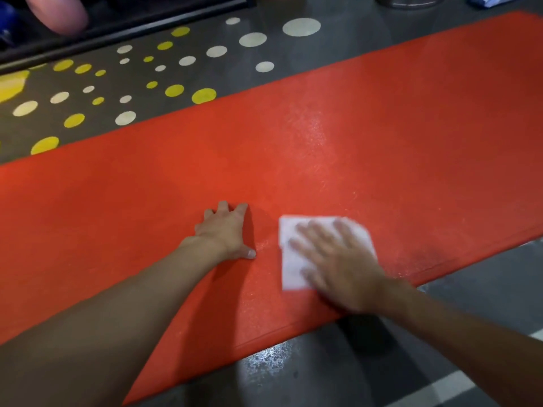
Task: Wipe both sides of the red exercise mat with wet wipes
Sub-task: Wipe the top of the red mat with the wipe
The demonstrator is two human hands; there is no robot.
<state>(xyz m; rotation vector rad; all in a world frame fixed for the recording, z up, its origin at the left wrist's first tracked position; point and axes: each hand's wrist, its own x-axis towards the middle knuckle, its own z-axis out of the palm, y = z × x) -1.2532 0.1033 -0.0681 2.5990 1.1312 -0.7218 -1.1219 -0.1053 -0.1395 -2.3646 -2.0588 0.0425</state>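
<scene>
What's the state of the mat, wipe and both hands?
red mat, unrolled flat on floor, sheen right of centre
wet wipe, spread flat on mat under right hand
left hand, fingers spread, pressing mat
right hand, flat on wipe, motion-blurred

We look from one head-worn camera, forward and down onto the red mat (382, 127) on the floor (323, 377). We sit close above it; the mat runs past both side edges

The mat (352, 127) is plain red; the wipe (289, 259) white; the floor (338, 374) dark grey with yellow and cream dots (252, 39).
</scene>
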